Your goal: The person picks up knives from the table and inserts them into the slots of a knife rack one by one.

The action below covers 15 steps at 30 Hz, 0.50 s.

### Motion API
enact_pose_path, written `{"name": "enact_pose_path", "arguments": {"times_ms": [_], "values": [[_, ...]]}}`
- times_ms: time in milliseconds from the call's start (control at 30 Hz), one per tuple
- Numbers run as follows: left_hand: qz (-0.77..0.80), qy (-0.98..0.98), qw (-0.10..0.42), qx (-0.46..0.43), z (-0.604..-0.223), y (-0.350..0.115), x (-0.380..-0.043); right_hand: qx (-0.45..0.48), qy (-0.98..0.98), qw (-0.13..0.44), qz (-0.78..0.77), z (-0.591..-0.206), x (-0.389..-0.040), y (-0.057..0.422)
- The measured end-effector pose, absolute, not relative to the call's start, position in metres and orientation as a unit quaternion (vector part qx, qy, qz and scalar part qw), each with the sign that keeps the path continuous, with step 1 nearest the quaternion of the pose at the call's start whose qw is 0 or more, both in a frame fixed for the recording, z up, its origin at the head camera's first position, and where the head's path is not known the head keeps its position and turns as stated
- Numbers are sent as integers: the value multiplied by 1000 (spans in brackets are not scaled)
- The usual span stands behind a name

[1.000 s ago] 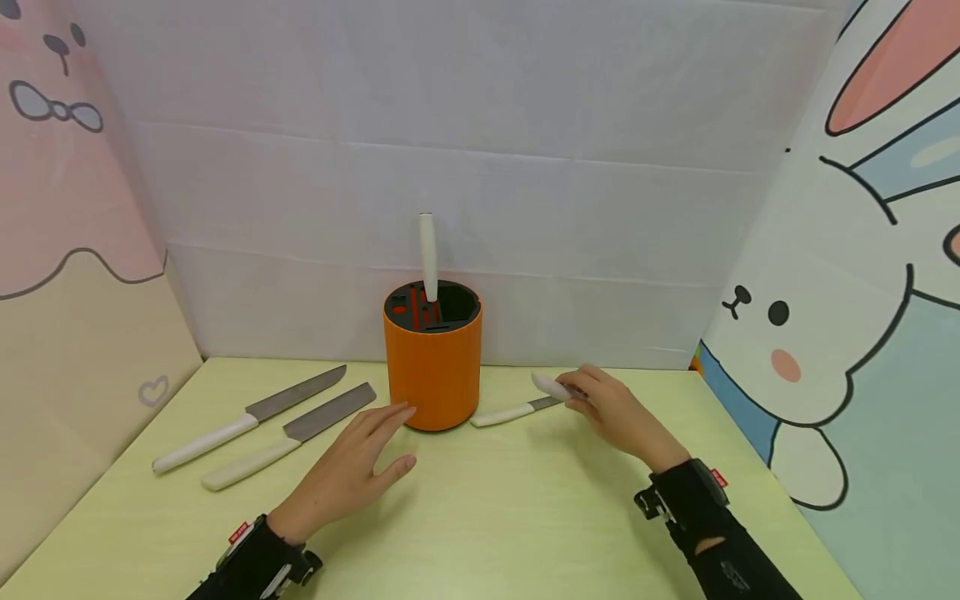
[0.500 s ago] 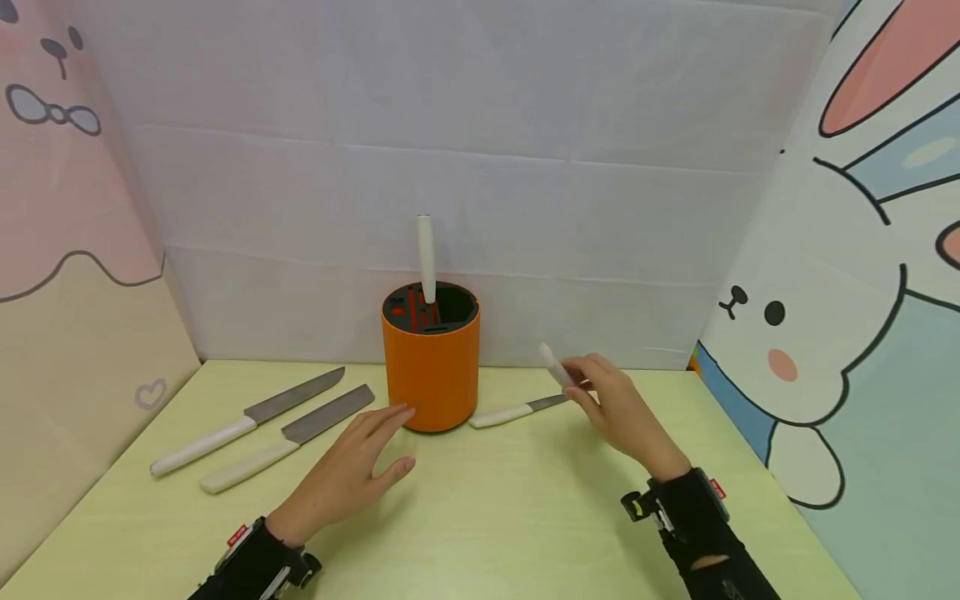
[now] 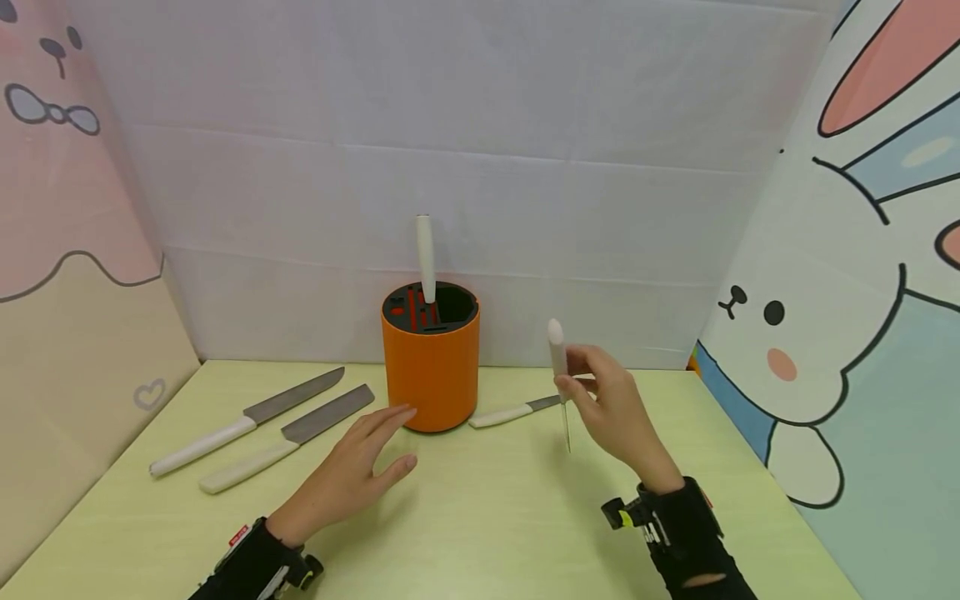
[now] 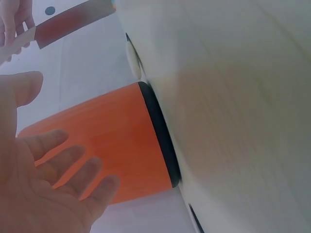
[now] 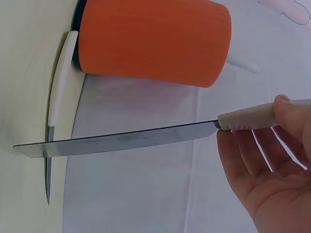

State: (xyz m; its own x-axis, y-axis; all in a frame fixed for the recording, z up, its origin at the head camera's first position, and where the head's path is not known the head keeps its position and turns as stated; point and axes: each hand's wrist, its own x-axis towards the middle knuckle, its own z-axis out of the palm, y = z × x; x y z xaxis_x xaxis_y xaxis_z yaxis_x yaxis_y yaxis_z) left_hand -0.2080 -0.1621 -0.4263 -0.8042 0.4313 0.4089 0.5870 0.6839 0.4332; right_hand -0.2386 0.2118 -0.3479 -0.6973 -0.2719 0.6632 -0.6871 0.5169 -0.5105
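Observation:
My right hand (image 3: 611, 408) grips a kitchen knife (image 5: 141, 140) by its white handle. The handle points up and the blade hangs down over the table, tip lowest. Behind it on the table lies a smaller knife (image 3: 504, 415) with a white handle. My left hand (image 3: 348, 471) is spread with relaxed fingers, fingertips right at the lower side of the orange knife block (image 3: 431, 379). In the left wrist view the palm and fingers overlap the block and hold nothing. One white-handled utensil (image 3: 426, 258) stands upright in a slot of the block's black top.
Two larger knives lie at the left of the table: a pointed one (image 3: 247, 421) and a broad-bladed one (image 3: 288, 437), blades toward the block. A white sheet (image 3: 525, 208) rises behind the table, with cartoon-printed panels (image 3: 825, 333) on the sides.
My right hand has lifted the knife and turned it from a slant to upright, handle up, blade down. My left hand and the block have stayed in place.

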Motion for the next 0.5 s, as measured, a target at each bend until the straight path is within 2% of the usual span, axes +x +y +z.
{"name": "enact_pose_path", "arguments": {"times_ms": [500], "values": [[-289, -906, 135, -277, -427, -162, -209, 246, -792, 204, 519, -337, -227, 177]]}}
